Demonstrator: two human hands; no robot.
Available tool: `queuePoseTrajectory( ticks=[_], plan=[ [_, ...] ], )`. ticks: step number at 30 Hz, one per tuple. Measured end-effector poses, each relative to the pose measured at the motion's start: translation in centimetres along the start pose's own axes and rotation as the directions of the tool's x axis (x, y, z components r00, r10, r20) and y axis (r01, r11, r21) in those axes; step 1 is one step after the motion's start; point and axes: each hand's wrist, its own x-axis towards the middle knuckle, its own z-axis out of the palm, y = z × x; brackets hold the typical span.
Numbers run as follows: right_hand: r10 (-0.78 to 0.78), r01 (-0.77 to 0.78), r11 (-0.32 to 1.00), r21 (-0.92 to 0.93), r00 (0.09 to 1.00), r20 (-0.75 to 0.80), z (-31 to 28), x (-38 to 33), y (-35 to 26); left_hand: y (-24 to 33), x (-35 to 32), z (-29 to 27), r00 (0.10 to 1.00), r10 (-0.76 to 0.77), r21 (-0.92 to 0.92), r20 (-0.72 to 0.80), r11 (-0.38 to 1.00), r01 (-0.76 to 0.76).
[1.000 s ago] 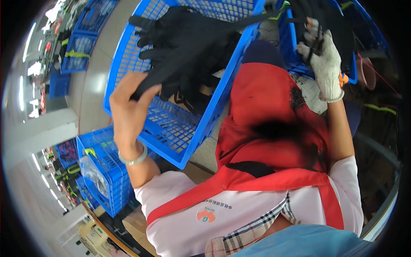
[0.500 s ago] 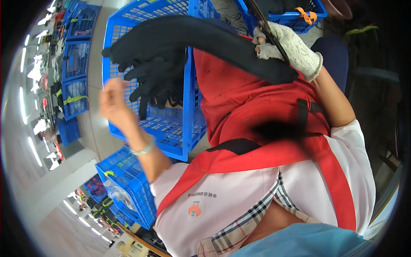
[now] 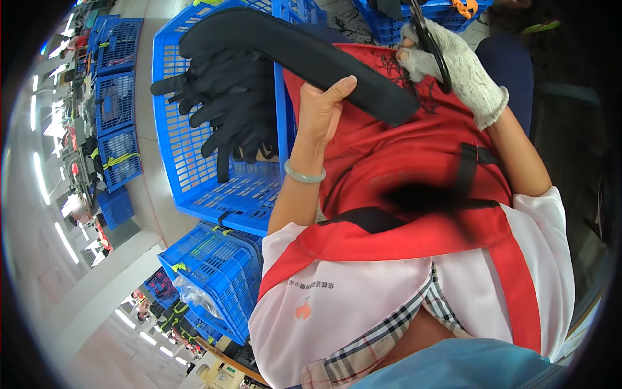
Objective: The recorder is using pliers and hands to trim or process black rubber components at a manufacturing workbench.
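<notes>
A long, curved black piece [image 3: 291, 52] is pinched near its lower end between the thumb and fingers of the bare left grip [image 3: 317, 111]; it is stretched from above the blue basket [image 3: 282, 129] to over the red apron [image 3: 389, 155]. Dark scissors [image 3: 442, 68] are held by the gloved right grip [image 3: 453, 68]; whether their blades are parted cannot be told. With so much length left unsupported beyond the pinch, the far end could sag or be snagged on the heap of black pieces [image 3: 236, 97] below. The fabric or the left thumb could be nicked if the scissors were swung across carelessly, and loose threads [image 3: 426, 97] could be picked up from the apron.

Half a second ago the left grip was seen blurred, away from the piece — now the piece is held by it, and its lower end has been drawn away from the glove.
</notes>
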Motion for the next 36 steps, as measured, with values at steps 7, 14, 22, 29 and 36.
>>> queuePoseTrajectory(
  ticks=[7, 14, 22, 29, 36],
  plan=[
    [-0.068, -0.22, 0.388, -0.895, 0.962, -0.266, 3.4, -0.3, 2.0, -0.2, 0.5, -0.2, 0.998, 0.05, -0.036, -0.032, 0.998, -0.051],
    [-0.022, -0.191, 0.468, -0.863, 0.974, -0.227, 2.7, -1.0, 2.6, 1.6, 1.2, -1.7, 0.992, 0.105, -0.206, -0.076, 0.971, -0.119],
    [-0.114, -0.174, 0.252, -0.952, 0.971, -0.208, 3.6, -1.5, 3.1, 3.0, 1.1, -2.2, 0.967, 0.231, -0.073, -0.105, 0.968, -0.239],
    [-0.077, -0.142, -0.024, -0.99, 0.987, -0.14, 3.5, -2.6, 3.3, 3.4, 0.8, -1.8, 0.956, 0.273, -0.005, -0.103, 0.961, -0.275],
    [-0.079, -0.113, -0.094, -0.989, 0.991, -0.106, 3.5, -2.3, 3.5, 2.6, 0.4, -1.0, 0.968, 0.239, -0.066, -0.079, 0.967, -0.244]
  ],
)
